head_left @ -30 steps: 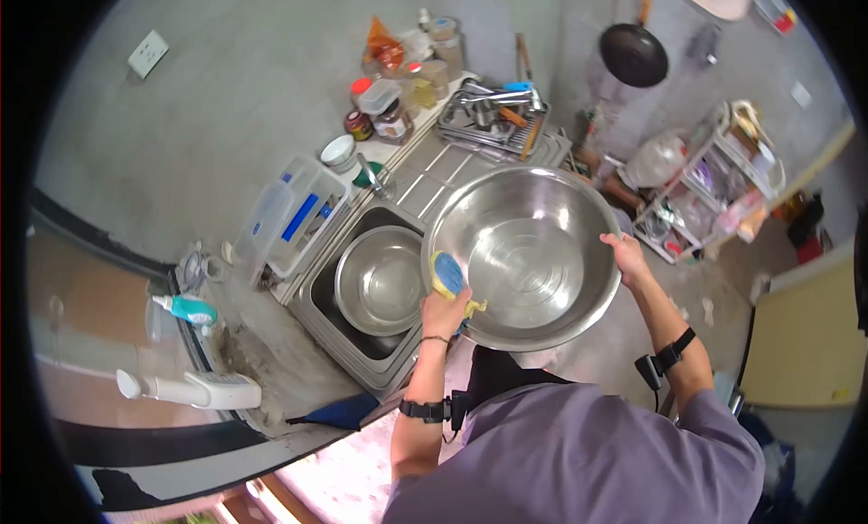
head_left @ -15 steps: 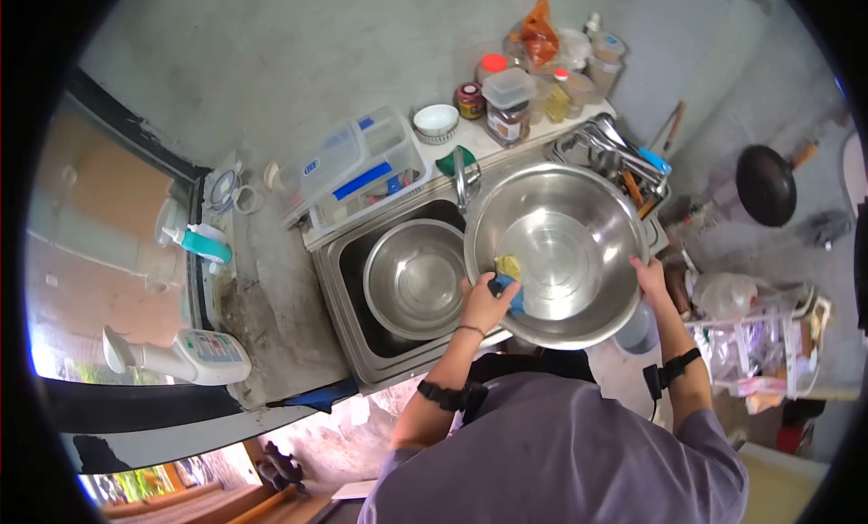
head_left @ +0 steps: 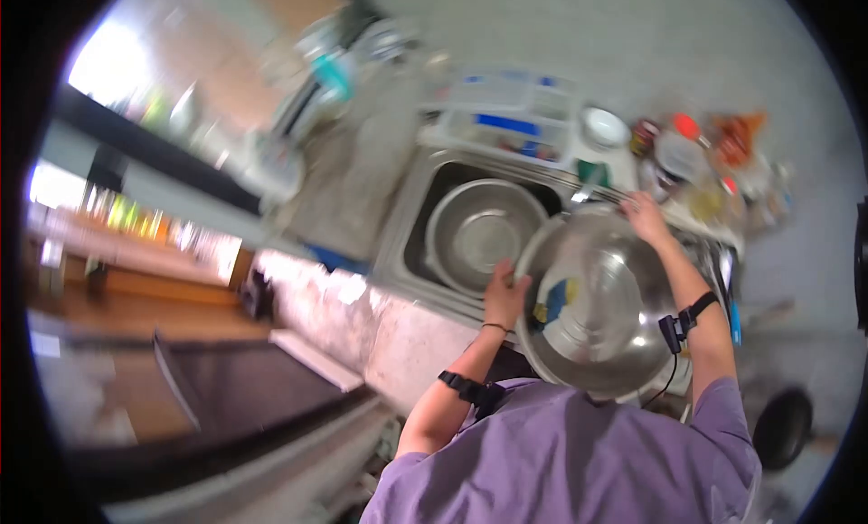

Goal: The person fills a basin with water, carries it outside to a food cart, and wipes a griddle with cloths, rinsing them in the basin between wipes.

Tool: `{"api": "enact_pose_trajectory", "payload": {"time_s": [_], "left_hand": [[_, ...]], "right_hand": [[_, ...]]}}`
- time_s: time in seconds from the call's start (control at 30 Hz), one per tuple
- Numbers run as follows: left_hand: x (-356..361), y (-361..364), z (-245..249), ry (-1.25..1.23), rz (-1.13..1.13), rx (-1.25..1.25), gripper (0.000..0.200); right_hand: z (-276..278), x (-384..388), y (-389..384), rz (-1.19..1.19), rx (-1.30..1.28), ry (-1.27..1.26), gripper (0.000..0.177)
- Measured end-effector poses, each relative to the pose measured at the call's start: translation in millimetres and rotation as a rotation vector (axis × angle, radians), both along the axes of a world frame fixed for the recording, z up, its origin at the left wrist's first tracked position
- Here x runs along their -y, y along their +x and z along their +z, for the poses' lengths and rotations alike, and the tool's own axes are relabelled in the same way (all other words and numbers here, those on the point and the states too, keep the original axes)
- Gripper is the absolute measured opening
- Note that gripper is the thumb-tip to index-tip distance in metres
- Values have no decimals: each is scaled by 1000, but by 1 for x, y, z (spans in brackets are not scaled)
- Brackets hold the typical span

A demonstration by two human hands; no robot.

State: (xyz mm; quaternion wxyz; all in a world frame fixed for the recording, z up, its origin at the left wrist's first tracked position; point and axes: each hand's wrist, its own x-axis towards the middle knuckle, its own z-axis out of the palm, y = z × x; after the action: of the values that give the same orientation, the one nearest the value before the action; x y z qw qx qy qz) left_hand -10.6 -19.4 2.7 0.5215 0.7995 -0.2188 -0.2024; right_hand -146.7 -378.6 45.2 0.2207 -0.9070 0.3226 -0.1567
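A large metal basin (head_left: 624, 343) sits over the right side of the sink, in front of my body. At its left rim is my left hand (head_left: 506, 298), the thumb over the edge and the fingers outside. My right hand (head_left: 644, 218) grips the far rim near the tap. Inside the basin, near its left wall, lies a blue and yellow sponge or cloth (head_left: 556, 302); blur hides which. A smaller metal bowl (head_left: 484, 239) rests in the sink (head_left: 411, 262), left of the basin.
Behind the sink stand a lidded plastic box (head_left: 511, 117), a white bowl (head_left: 606, 128) and several jars (head_left: 678, 158). The tap (head_left: 588, 185) reaches over the sink's far edge. A dark pan (head_left: 783, 429) hangs at the right. Bottles stand by the window at the left.
My view has swung left. My right hand has gone from the basin's right rim to its far rim. My left hand has let go of the sponge or cloth, which now lies in the basin.
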Motion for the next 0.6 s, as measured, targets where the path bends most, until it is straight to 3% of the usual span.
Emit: {"api": "enact_pose_trajectory", "payload": {"time_s": [0.07,0.13,0.2,0.27,0.37,0.47,0.53,0.6], "left_hand": [[-15,-6,18,231,-75,26,54],[-38,-18,10,159,-199,17,46],[-49,-25,26,141,-167,-271,39],[-51,-30,20,43,-108,-230,37],[-45,-30,22,86,-21,-199,35],[-40,-28,20,5,-2,-200,33],[-38,-28,17,21,15,-192,34],[-36,-27,17,57,10,-174,34]], "right_hand": [[-67,62,33,23,14,55,35],[-59,70,56,113,-54,111,36],[-93,100,73,100,-199,142,35],[-126,127,76,149,-199,263,38],[-72,99,80,128,-329,301,41],[-69,103,83,122,-280,370,54],[-66,110,82,85,-533,343,71],[-91,118,77,75,-480,360,76]]}}
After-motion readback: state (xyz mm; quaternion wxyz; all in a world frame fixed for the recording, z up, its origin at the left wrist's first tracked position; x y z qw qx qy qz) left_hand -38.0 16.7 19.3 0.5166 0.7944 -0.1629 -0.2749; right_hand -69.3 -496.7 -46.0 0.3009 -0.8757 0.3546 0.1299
